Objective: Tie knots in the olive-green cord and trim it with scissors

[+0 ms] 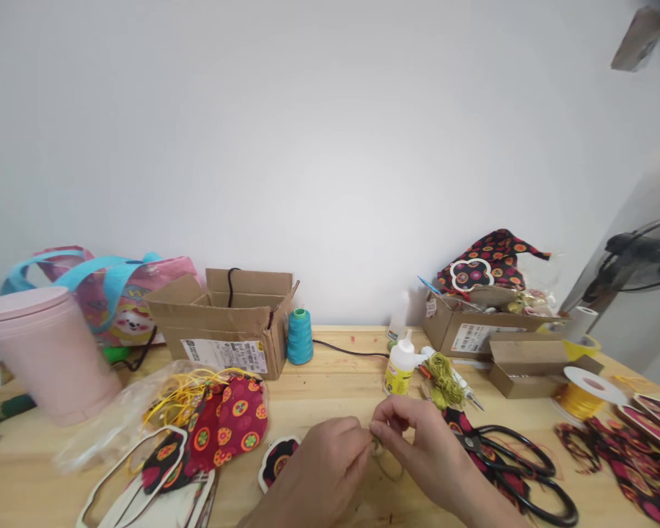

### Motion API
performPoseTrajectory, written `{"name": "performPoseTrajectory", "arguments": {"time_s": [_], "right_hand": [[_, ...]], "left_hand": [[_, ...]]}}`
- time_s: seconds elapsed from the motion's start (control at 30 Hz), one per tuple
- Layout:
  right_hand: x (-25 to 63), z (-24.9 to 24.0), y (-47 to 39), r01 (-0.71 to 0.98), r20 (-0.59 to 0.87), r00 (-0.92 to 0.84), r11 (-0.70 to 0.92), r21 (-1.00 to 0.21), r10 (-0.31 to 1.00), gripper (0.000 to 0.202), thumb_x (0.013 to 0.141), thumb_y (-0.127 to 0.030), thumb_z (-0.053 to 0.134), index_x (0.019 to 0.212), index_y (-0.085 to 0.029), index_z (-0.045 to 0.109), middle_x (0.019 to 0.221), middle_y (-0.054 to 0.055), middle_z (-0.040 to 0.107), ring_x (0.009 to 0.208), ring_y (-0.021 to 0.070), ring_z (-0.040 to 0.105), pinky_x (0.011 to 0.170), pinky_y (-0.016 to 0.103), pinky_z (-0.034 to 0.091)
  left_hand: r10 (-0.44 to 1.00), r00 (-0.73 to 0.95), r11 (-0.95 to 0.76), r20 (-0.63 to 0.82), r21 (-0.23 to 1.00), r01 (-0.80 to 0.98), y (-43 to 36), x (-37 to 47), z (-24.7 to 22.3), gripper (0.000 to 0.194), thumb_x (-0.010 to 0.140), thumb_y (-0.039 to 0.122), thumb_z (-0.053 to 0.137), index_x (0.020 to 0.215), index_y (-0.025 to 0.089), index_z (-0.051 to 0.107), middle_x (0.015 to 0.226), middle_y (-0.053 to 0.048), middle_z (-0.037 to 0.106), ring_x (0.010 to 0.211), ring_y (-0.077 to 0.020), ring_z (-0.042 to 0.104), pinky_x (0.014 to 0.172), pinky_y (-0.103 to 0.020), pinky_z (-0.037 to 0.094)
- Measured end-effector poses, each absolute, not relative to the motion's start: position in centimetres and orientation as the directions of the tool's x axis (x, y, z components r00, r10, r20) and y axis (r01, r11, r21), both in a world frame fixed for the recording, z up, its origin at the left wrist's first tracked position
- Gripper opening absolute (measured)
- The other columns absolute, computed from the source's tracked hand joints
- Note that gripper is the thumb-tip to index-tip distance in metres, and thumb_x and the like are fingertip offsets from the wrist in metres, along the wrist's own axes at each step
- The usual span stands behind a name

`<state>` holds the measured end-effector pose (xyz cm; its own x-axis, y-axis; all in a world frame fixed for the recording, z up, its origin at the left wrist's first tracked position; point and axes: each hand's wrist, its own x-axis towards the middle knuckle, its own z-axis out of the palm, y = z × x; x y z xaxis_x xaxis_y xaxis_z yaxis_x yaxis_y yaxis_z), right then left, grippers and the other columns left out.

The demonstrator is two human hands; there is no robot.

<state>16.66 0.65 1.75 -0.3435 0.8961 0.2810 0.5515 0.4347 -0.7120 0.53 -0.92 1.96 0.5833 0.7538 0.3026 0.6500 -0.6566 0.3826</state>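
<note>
Over the front middle of the table, my left hand and my right hand meet fingertip to fingertip, both closed in a pinch. Between them is a thin olive cord, with a small loop of it hanging below the fingers. Its exact knot or end is hidden by my fingers. Left of my left hand lies a scalloped white-rimmed piece with dark patterned fabric, partly covered. Black-handled scissors rest on patterned fabric to the right of my right hand.
Behind my hands stand a glue bottle and a bundle of olive cord. A teal thread cone is beside an open cardboard box. Red patterned fabric lies left; a yellow cord spool sits right.
</note>
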Motion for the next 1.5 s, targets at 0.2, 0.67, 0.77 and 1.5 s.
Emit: {"name": "performPoseTrajectory", "arguments": {"time_s": [0.2,0.67,0.77,1.5], "right_hand": [[17.2,1.6,0.5,0.492,0.313,-0.389,0.483,-0.725,0.866,0.013,0.078,-0.017,0.05,0.066,-0.017,0.054,0.059,-0.002,0.05,0.057,0.0118,0.045,0.053,0.022,0.035],[17.2,0.9,0.8,0.471,0.297,-0.441,0.5,-0.727,0.847,0.013,0.073,-0.012,0.055,0.062,-0.017,0.06,0.061,-0.001,0.058,0.06,0.0128,0.051,0.056,0.022,0.039],[17.6,0.8,1.0,0.521,0.404,-0.316,0.513,-0.683,0.859,0.01,0.076,-0.015,0.053,0.077,-0.018,0.062,0.072,0.002,0.061,0.063,0.0143,0.052,0.059,0.024,0.041],[16.1,1.6,-0.1,0.624,0.772,-0.417,0.768,-0.14,0.479,0.013,0.081,-0.015,0.052,0.073,-0.017,0.062,0.062,0.002,0.061,0.056,0.0133,0.047,0.05,0.024,0.034]], "left_hand": [[0.789,0.514,-0.613,0.336,0.477,0.629,-0.9,0.3,2.2,0.029,0.088,0.018,0.03,0.065,0.017,0.048,0.064,-0.001,0.05,0.062,-0.0133,0.049,0.055,-0.023,0.033],[0.866,0.338,-0.498,0.37,0.71,0.498,-0.6,0.0,1.7,0.031,0.084,0.018,0.037,0.053,0.019,0.036,0.056,0.004,0.035,0.055,-0.0106,0.04,0.052,-0.021,0.028],[0.879,0.31,-0.475,0.363,0.731,0.49,-0.2,-0.1,1.7,0.031,0.084,0.019,0.037,0.053,0.019,0.033,0.055,0.005,0.033,0.054,-0.0108,0.038,0.052,-0.022,0.027],[0.95,0.292,-0.202,0.113,0.933,0.296,-0.1,0.7,1.5,0.031,0.082,0.029,0.041,0.054,0.017,0.045,0.054,0.006,0.032,0.053,-0.0102,0.032,0.049,-0.021,0.026]]}}
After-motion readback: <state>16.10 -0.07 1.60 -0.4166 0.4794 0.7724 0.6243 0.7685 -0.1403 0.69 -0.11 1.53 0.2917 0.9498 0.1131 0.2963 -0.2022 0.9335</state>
